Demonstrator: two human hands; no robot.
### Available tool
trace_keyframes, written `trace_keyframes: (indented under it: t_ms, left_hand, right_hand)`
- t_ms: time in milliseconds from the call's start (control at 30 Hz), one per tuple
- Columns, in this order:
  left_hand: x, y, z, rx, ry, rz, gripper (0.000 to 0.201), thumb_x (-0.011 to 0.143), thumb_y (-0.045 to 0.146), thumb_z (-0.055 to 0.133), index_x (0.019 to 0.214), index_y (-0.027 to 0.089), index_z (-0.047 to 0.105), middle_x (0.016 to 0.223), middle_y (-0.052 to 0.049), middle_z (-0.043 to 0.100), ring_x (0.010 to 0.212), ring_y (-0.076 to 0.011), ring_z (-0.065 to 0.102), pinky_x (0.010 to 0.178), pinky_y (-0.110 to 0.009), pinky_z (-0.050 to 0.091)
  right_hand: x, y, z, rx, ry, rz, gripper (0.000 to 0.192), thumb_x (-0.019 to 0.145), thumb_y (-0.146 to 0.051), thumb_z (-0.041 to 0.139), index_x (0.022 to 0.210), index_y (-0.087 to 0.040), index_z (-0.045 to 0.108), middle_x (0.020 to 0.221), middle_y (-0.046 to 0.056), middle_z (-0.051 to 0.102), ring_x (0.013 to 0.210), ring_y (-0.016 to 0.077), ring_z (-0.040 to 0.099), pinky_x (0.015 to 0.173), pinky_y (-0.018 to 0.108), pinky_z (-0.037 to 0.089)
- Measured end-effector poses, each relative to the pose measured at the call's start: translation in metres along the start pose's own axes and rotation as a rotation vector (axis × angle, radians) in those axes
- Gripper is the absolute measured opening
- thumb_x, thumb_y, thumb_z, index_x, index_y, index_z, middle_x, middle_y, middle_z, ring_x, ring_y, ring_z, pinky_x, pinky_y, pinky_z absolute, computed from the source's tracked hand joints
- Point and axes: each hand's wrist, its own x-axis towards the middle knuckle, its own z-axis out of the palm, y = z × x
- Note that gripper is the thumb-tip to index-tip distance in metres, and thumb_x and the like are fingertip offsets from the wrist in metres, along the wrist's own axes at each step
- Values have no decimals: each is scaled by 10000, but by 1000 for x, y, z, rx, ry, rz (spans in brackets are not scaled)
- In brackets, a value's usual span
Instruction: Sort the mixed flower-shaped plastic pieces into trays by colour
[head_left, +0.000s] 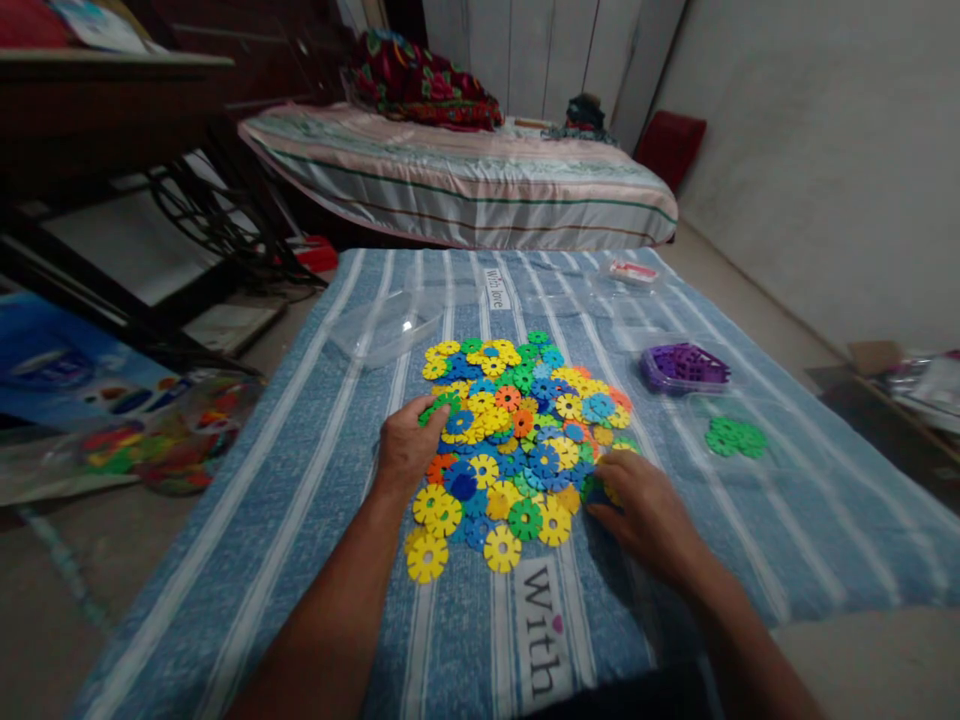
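A heap of plastic notched discs [502, 418], in yellow, blue, green and orange, is spread over a blue striped cloth [292, 540]. At the heap's left edge, my left hand [407, 440] is closed, with thumb and fingers around a green notched disc [448, 402]. My right hand [637, 500] lies low against the right edge of the heap, its fingers curled in beside blue and green discs. Whatever is between those fingers is hidden from me. Nearer to me lie loose yellow discs [427, 557].
To the right, a clear container holds purple plastic pieces [686, 368], and another holds green discs [735, 437]. A clear empty-looking tub [386, 328] stands at the back left, near a small red-and-white packet [634, 271] at back right. A bed [480, 190] stands beyond.
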Motion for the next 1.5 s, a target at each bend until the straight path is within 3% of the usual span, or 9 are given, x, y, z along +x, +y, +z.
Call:
trace_keyframes:
  t_ms: [433, 1067, 1300, 1500]
  left_hand:
    - [0, -3, 1, -4, 2, -5, 435, 740, 483, 555, 968, 162, 740, 912, -44, 749, 846, -222, 679, 808, -297, 522]
    - [1, 0, -3, 7, -3, -6, 407, 736, 481, 549, 941, 181, 733, 889, -39, 752, 831, -228, 682, 780, -300, 531]
    - [2, 4, -5, -14, -13, -13, 376, 733, 470, 538, 907, 196, 728, 852, -26, 752, 806, -221, 685, 738, -280, 531]
    - [2, 3, -5, -13, -20, -20, 410, 718, 497, 535, 907, 188, 728, 828, -34, 747, 801, -231, 683, 728, -290, 524]
  right_hand:
    - [9, -18, 0, 311, 99, -75, 133, 761, -79, 466, 793, -203, 500, 931, 72, 598, 891, 223, 540, 794, 357, 427]
    - [9, -21, -11, 37, -21, -14, 225, 614, -2, 457, 717, -194, 511, 778, 37, 577, 782, 200, 515, 710, 304, 353]
    - [15, -19, -9, 92, 60, -62, 144, 753, -73, 483, 760, -202, 545, 816, 47, 605, 796, 203, 549, 714, 298, 403]
    - [18, -17, -6, 180, 246, -78, 139, 874, -154, 458, 837, -214, 578, 852, 59, 654, 816, 209, 596, 766, 335, 464]
